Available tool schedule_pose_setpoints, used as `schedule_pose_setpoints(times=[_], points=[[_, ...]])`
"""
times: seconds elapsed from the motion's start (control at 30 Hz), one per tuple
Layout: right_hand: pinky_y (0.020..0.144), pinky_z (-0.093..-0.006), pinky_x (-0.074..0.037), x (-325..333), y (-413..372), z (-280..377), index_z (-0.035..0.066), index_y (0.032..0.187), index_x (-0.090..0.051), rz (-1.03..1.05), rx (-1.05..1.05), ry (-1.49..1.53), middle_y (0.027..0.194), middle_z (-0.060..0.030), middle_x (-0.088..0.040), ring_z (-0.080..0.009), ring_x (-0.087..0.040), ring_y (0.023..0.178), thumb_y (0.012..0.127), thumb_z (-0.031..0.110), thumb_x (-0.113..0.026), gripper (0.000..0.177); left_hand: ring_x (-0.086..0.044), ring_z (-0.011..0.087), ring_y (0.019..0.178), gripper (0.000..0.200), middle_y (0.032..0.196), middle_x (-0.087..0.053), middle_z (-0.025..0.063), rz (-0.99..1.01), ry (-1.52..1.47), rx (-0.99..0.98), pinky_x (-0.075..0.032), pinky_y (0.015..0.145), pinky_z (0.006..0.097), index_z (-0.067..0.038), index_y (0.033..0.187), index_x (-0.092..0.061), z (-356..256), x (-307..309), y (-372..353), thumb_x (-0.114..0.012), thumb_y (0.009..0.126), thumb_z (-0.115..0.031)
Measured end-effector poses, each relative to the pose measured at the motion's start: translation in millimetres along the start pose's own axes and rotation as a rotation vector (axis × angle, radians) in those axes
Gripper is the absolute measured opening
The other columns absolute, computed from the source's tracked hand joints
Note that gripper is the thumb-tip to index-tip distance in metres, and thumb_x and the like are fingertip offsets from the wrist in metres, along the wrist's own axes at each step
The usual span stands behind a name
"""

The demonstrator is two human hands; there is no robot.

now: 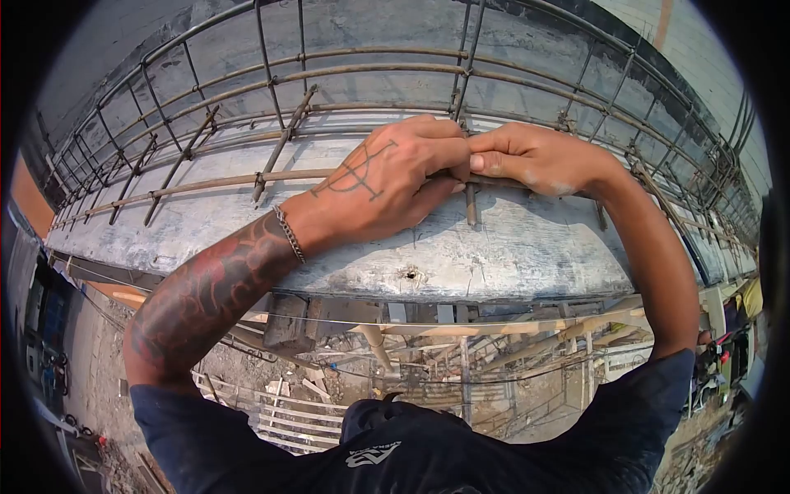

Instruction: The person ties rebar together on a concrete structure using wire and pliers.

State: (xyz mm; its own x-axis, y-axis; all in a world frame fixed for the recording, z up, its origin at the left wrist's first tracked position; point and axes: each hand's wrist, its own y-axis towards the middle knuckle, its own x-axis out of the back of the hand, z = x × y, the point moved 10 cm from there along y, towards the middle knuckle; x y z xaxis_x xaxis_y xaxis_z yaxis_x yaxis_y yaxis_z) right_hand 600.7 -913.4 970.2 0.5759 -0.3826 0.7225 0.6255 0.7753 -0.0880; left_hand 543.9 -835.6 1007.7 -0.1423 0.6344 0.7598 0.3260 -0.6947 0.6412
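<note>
My left hand (395, 177), with a chain bracelet (289, 234) at its wrist, is closed at a crossing of steel bars. Against it, my right hand (535, 160) is pinched, thumb pressed to the fingers. Whatever is between the fingertips is hidden. Both hands are over a long rusty rebar (296, 174) that runs across the view. A short crossing bar (471, 206) pokes out below the fingers, toward me. Beneath the bars lies a worn, whitish board (354, 267).
The rebar cage (276, 80) curves along the far side, in front of a grey panel (370, 29). Past the board's near edge is a drop to ground with rubble and timber (317, 387). A wooden pole (374, 346) and a thin line lie below that edge.
</note>
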Motion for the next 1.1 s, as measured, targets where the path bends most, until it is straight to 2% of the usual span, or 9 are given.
schedule_pose_setpoints(times=[0.13,0.23,0.3,0.47,0.63,0.87,0.93,1.07,1.1], points=[[0.083,-0.0319,-0.045,-2.4,2.6,-8.3,0.001,0.121,-0.062,0.051,-0.028,-0.054,0.096,-0.0041,-0.066,-0.0122,-0.056,0.090,0.097,0.035,-0.056,0.042,-0.061,0.0290,0.083,0.011,0.089,-0.062,0.0108,0.008,0.003,-0.029,-0.049,0.072,0.0378,-0.001,0.086,-0.059,-1.9,-0.9,0.1,-0.068,0.080,-0.003],[0.078,-0.0282,-0.044,0.6,2.0,-0.5,-0.003,0.109,-0.065,-0.019,0.096,0.016,0.088,-0.0001,-0.062,-0.0084,-0.051,0.084,0.098,0.032,-0.057,0.038,-0.062,0.0280,0.082,0.011,0.088,-0.062,0.0106,0.016,-0.002,0.009,-0.050,0.070,0.0369,-0.001,0.087,-0.060,1.0,-0.9,-0.4,-0.068,0.080,-0.003],[0.083,-0.0330,-0.046,1.9,2.1,-0.6,-0.001,0.115,-0.065,-0.012,0.063,-0.071,0.097,-0.0083,-0.068,-0.0158,-0.060,0.090,0.095,0.033,-0.060,0.041,-0.063,0.0273,0.081,0.011,0.088,-0.062,0.0105,0.028,-0.032,0.054,-0.050,0.069,0.0364,-0.001,0.087,-0.061,5.6,-1.3,-0.9,-0.069,0.079,-0.002],[0.079,-0.0380,-0.048,2.4,-7.6,13.8,-0.001,0.112,-0.065,-0.094,0.002,-0.173,0.095,-0.0128,-0.069,-0.0219,-0.063,0.088,0.091,0.029,-0.064,0.037,-0.063,0.0269,0.078,0.010,0.086,-0.063,0.0098,0.000,-0.032,0.092,-0.050,0.068,0.0360,-0.001,0.085,-0.061,6.7,4.0,-0.9,-0.068,0.078,-0.001],[0.074,-0.0445,-0.046,0.2,-15.2,44.6,-0.002,0.101,-0.062,-0.193,0.181,-0.528,0.091,-0.0197,-0.065,-0.0374,-0.061,0.087,0.089,0.022,-0.064,0.026,-0.064,0.0270,0.077,0.011,0.084,-0.063,0.0096,-0.034,-0.025,0.083,-0.049,0.067,0.0359,-0.001,0.085,-0.062,7.7,6.5,-0.3,-0.068,0.076,0.001],[0.071,-0.0439,-0.046,6.5,-25.7,47.2,0.000,0.104,-0.061,-0.212,0.165,-0.626,0.084,-0.0184,-0.064,-0.0357,-0.062,0.082,0.088,0.021,-0.065,0.027,-0.064,0.0268,0.076,0.011,0.085,-0.063,0.0104,-0.041,0.019,0.006,-0.050,0.067,0.0354,-0.001,0.086,-0.062,-1.8,6.6,5.8,-0.069,0.077,0.000],[0.070,-0.0426,-0.045,22.8,-33.0,25.1,0.002,0.107,-0.062,-0.169,-0.168,-0.488,0.080,-0.0167,-0.066,-0.0317,-0.064,0.083,0.085,0.025,-0.069,0.032,-0.064,0.0264,0.076,0.011,0.085,-0.063,0.0107,-0.019,0.031,0.005,-0.050,0.068,0.0352,-0.001,0.087,-0.062,-3.0,4.2,7.8,-0.069,0.078,0.000],[0.069,-0.0406,-0.048,22.4,-38.6,15.0,0.003,0.100,-0.065,-0.074,-0.180,-0.768,0.081,-0.0142,-0.068,-0.0299,-0.065,0.076,0.076,0.030,-0.077,0.038,-0.065,0.0211,0.076,0.008,0.087,-0.064,0.0088,0.032,-0.057,0.093,-0.051,0.068,0.0339,-0.001,0.088,-0.063,8.0,-2.3,10.7,-0.068,0.081,-0.002],[0.069,-0.0417,-0.045,22.8,-41.3,23.2,0.004,0.089,-0.066,-0.139,-0.157,-0.802,0.071,-0.0103,-0.064,-0.0282,-0.062,0.071,0.073,0.024,-0.078,0.029,-0.065,0.0193,0.076,0.007,0.087,-0.064,0.0078,0.045,-0.070,0.122,-0.052,0.069,0.0333,-0.001,0.088,-0.064,10.8,-2.8,11.6,-0.068,0.083,-0.003]])
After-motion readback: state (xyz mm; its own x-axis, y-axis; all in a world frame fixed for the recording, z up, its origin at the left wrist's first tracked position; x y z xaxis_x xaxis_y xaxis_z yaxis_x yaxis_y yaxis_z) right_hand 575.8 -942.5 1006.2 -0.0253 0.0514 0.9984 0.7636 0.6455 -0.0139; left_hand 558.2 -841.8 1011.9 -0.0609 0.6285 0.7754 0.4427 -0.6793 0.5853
